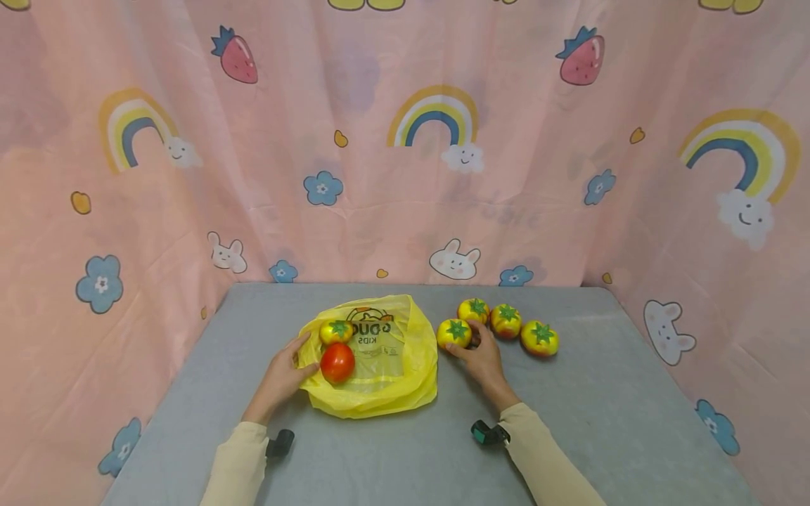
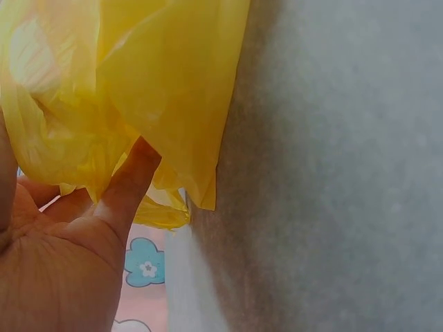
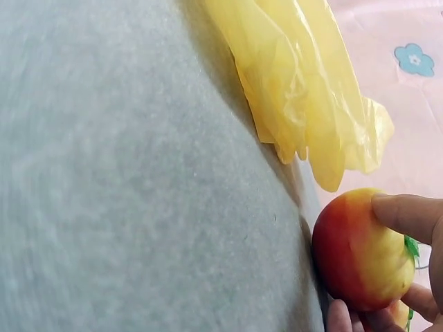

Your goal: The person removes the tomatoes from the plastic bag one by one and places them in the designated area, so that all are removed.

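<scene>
Left hand [image 1: 281, 369] at left side of yellow bag [image 1: 420, 365], fingers and thumb clamped on its edge; left wrist view has the thumb tip tucked behind plastic. Bag lies on grey table [image 1: 392, 464], left of centre, mouth spread toward the camera, dark print showing mirrored. Two pieces in the bag, both toward the left: red fruit [image 1: 337, 363] nearer the person, small yellow fruit [image 1: 336, 332] with green leaf top just behind it. Right hand [image 1: 484, 358] clamped on gripped fruit [image 1: 454, 334], thumb on near side, fingers round the other; fruit is just right of the bag, outside it, leaf top up in head view, yellow above and red lower down in right wrist view. Can't tell if it's off the table. Three more like it on the table: back fruit [image 1: 474, 309] right behind the gripped one, middle fruit [image 1: 505, 321] beside that, end fruit [image 1: 540, 339] furthest right. Beige sleeves [image 1: 237, 464] on both arms, dark wrist cameras [image 1: 280, 443], pink curtain [image 1: 392, 232] behind with rainbows, rabbits, flowers.
</scene>
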A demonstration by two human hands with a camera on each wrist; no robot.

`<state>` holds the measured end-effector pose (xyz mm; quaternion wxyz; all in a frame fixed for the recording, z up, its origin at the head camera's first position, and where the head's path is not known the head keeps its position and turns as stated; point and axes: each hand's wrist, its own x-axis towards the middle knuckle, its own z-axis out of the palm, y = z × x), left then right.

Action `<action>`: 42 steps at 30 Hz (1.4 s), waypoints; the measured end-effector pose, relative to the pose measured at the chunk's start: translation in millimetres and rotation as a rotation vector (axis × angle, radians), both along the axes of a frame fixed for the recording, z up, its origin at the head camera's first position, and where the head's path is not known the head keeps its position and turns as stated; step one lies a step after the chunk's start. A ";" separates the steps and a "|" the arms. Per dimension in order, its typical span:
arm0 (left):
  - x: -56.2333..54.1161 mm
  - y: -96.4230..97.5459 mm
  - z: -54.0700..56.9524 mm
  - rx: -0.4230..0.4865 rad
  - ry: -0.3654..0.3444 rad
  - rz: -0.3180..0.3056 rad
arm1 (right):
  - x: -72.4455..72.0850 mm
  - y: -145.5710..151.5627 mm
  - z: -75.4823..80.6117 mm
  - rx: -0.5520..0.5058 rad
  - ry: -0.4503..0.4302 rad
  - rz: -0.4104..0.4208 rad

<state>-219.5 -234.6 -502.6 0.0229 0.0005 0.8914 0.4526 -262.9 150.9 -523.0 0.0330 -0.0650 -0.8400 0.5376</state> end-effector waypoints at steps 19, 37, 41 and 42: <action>0.6 0.4 1.6 -0.003 0.004 -0.008 | 0.4 11.9 17.5 -0.041 -0.017 -0.025; 2.9 0.6 3.0 -0.008 0.009 -0.007 | 36.2 -3.3 89.2 -0.166 0.147 0.111; 1.9 0.4 2.5 -0.014 0.009 -0.009 | 45.3 -11.3 101.4 -0.203 0.160 0.160; 1.6 0.4 2.1 -0.017 0.010 -0.009 | 46.9 -13.2 103.5 -0.206 0.157 0.165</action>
